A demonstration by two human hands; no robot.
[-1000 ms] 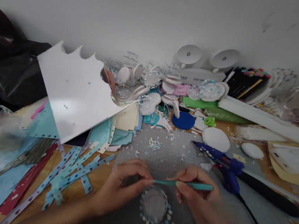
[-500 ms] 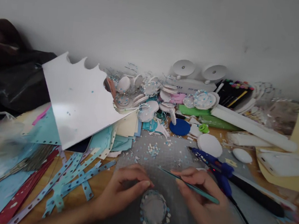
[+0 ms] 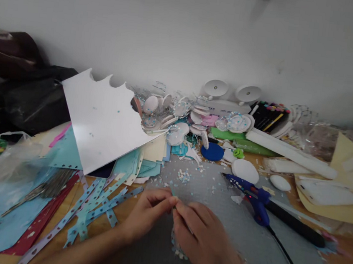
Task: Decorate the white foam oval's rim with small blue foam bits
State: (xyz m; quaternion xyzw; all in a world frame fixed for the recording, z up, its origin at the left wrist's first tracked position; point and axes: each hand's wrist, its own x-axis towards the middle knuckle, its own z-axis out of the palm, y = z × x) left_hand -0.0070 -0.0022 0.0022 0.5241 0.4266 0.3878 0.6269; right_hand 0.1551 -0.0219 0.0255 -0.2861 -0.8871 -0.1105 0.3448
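Pinching thin teal stick (image 3: 172,193) in R hand (image 3: 205,238), tips meeting L hand (image 3: 147,211), prob. to steady it; L grip contents can't tell. Round piece w/ blue-white speckled rim (image 3: 179,252) on grey mat (image 3: 230,247), part hidden by R hand. Blue plastic glue gun (image 3: 259,199) lies R, prob. for reach.

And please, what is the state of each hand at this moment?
Left hand: closed in a pinch; I cannot tell whether it holds anything.
Right hand: closed, apparently on a thin teal tool, mostly hidden.
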